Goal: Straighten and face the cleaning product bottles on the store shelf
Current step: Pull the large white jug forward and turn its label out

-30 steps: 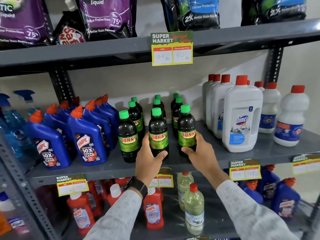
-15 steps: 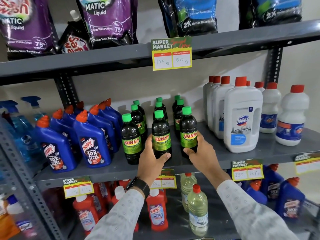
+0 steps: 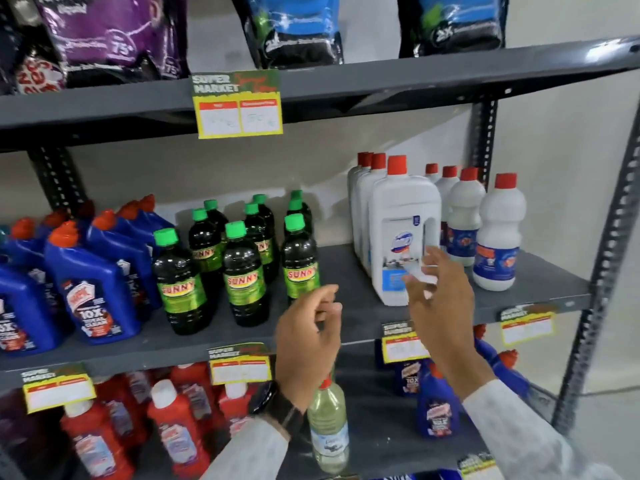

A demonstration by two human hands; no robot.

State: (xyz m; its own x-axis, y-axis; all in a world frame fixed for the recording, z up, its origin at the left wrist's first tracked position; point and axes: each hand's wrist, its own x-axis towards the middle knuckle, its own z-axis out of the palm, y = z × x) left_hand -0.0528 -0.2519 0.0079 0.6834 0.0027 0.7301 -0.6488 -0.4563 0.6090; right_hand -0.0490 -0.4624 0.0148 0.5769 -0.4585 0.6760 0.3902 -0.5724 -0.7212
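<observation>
R hand [image 3: 438, 299] open at front white jug [image 3: 403, 233], L hand [image 3: 308, 336] loosely curled, empty; grip jug body w/ both, square label fwd, flush w/ shelf [image 3: 349, 271] edge.

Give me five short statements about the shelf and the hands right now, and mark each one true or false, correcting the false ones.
1. The left hand grips a green-capped Sunny bottle. False: it is off the bottles, fingers loosely curled in front of the shelf edge.
2. The right hand is in front of the big white jug. True.
3. The Sunny bottles in the front row show their labels forward. True.
4. The blue Harpic bottles stand to the right of the white jug. False: they stand at the left end of the middle shelf.
5. The white jug has a green cap. False: its cap is red.
</observation>
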